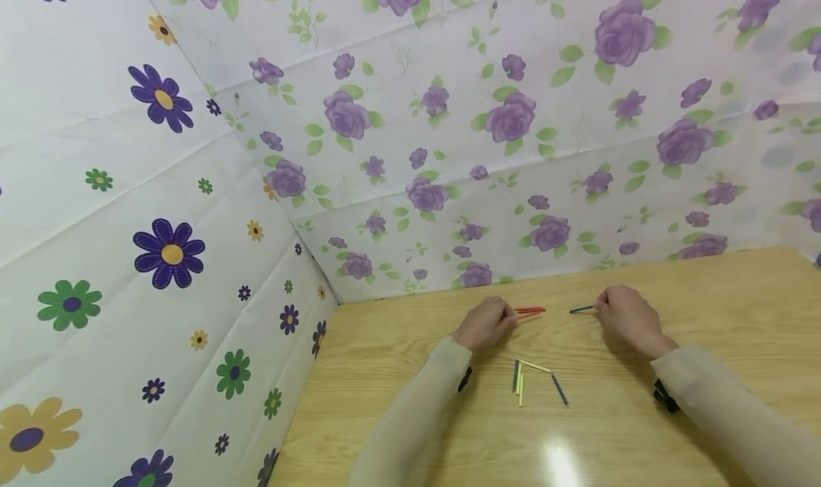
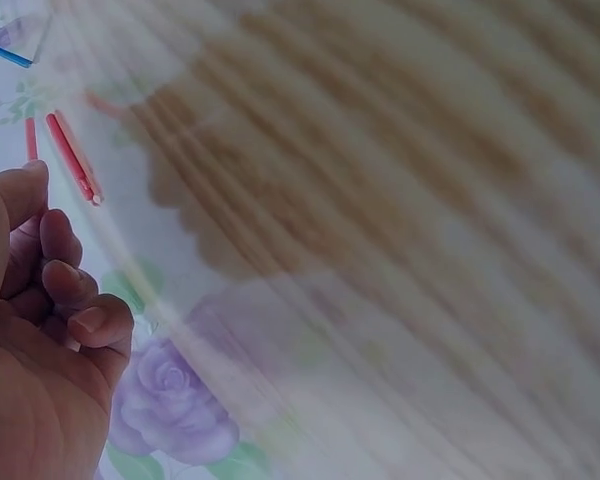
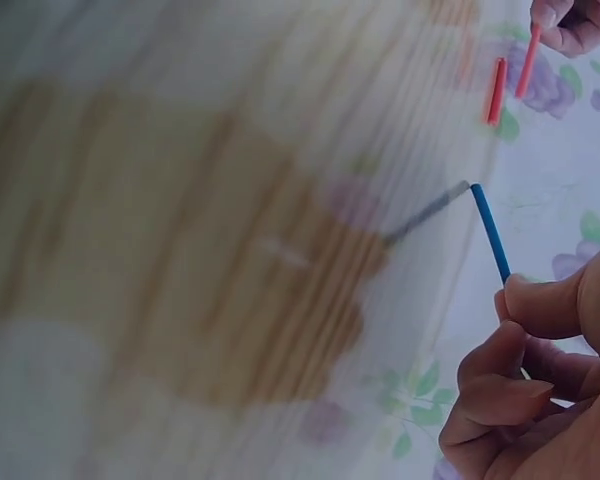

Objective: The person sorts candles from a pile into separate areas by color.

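Seen from the head, the left hand (image 1: 485, 324) is working beside red sticks (image 1: 530, 309) on the table (image 1: 359, 351); the right hand (image 1: 628, 321) is pinching a blue stick (image 1: 581, 309). Yellow sticks (image 1: 535, 366) and dark sticks (image 1: 559, 389) are lying apart, nearer in.

At the left wrist, thumb and finger are pinching one red stick (image 2: 31, 138).

At the right wrist, the blue stick is jutting from the pinch. Sticks are apparently being placed or lifted, I can't tell which; the next move is probably calling for steady fingertips.

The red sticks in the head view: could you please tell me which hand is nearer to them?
Left: the left hand pinches one of the red sticks, while the right hand is farther off, to their right, pinching a blue stick.
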Available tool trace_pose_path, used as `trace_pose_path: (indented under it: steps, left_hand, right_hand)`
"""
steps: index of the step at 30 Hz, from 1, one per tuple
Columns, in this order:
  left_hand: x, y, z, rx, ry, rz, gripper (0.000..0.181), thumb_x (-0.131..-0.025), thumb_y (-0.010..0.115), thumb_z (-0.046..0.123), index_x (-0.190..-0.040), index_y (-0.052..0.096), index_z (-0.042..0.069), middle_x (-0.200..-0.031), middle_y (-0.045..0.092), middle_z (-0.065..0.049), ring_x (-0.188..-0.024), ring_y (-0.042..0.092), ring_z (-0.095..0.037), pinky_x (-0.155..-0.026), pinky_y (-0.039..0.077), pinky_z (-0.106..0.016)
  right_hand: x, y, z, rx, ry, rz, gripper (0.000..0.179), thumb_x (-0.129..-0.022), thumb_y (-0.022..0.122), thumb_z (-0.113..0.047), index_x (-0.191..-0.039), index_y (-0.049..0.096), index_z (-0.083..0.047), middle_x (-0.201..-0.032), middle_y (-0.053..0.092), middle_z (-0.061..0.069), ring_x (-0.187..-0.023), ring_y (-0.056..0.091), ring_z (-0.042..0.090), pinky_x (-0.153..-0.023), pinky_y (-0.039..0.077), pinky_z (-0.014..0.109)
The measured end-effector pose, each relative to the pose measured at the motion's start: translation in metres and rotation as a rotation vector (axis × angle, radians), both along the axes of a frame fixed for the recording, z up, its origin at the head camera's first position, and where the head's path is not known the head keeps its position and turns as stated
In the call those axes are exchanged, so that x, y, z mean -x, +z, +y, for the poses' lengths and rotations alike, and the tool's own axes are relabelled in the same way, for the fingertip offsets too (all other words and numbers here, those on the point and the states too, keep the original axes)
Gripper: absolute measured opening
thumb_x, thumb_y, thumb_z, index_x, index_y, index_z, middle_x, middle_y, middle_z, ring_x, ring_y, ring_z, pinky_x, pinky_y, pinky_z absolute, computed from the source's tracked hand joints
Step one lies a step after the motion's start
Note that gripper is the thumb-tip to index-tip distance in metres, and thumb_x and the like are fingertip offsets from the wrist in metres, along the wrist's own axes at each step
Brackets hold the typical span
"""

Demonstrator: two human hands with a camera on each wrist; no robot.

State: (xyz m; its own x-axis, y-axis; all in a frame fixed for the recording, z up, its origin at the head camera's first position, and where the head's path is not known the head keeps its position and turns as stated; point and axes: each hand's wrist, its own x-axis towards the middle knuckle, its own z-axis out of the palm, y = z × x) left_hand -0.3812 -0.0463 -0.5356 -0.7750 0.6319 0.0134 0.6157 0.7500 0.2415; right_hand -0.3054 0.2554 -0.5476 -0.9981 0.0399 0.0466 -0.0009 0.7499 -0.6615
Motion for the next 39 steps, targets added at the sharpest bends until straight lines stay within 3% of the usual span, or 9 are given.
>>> trace_pose_path:
  steps: [5,14,18,22,30,39]
  left_hand:
    - [0.002,-0.001,0.001,0.013,-0.012,-0.006,0.02,-0.112,0.063,0.03,-0.115,0.075,0.015,-0.111,0.072,0.003,-0.097,0.061,-0.006,-0.084,0.053,-0.019]
    - [0.004,-0.001,0.004,0.071,-0.036,0.025,0.019,-0.113,0.063,0.03,-0.116,0.075,0.015,-0.113,0.073,0.003,-0.1,0.065,-0.008,-0.084,0.055,-0.02]
    - [0.007,-0.005,0.005,0.066,-0.016,0.022,0.02,-0.112,0.063,0.031,-0.116,0.075,0.015,-0.115,0.074,0.003,-0.102,0.065,-0.008,-0.087,0.056,-0.021]
    - [0.01,-0.011,0.006,0.054,-0.001,0.024,0.02,-0.112,0.064,0.032,-0.116,0.075,0.015,-0.114,0.073,0.003,-0.1,0.066,-0.008,-0.086,0.056,-0.021]
    - [0.01,-0.012,0.008,0.061,0.013,0.036,0.019,-0.111,0.066,0.03,-0.115,0.077,0.015,-0.108,0.073,0.004,-0.094,0.063,-0.006,-0.083,0.055,-0.02]
    - [0.012,-0.013,0.01,0.05,0.037,0.024,0.017,-0.111,0.066,0.028,-0.113,0.077,0.016,-0.111,0.073,0.004,-0.1,0.066,-0.008,-0.091,0.058,-0.025]
  right_hand:
    - [0.002,-0.002,-0.001,-0.04,-0.006,-0.032,0.03,-0.109,0.05,-0.013,-0.094,0.073,-0.001,-0.089,0.073,0.015,-0.071,0.059,0.022,-0.058,0.047,0.034]
    - [0.002,-0.002,0.001,-0.117,0.048,-0.066,0.023,-0.106,0.057,-0.01,-0.106,0.074,0.006,-0.109,0.076,0.027,-0.082,0.065,0.027,-0.066,0.055,0.042]
    - [0.002,-0.002,-0.001,-0.116,0.057,-0.069,0.025,-0.105,0.057,-0.01,-0.107,0.075,0.007,-0.102,0.076,0.023,-0.076,0.062,0.025,-0.061,0.051,0.037]
    - [0.003,-0.004,-0.003,-0.112,0.059,-0.069,0.026,-0.104,0.055,-0.01,-0.096,0.077,0.002,-0.09,0.072,0.016,-0.069,0.057,0.022,-0.056,0.044,0.034]
    - [0.003,-0.003,-0.005,-0.119,0.066,-0.05,0.023,-0.104,0.059,-0.009,-0.099,0.076,0.004,-0.095,0.076,0.02,-0.073,0.062,0.023,-0.058,0.049,0.034]
    - [0.004,-0.005,-0.007,-0.109,0.071,-0.039,0.021,-0.102,0.059,-0.007,-0.096,0.075,0.005,-0.089,0.074,0.016,-0.069,0.06,0.021,-0.056,0.047,0.033]
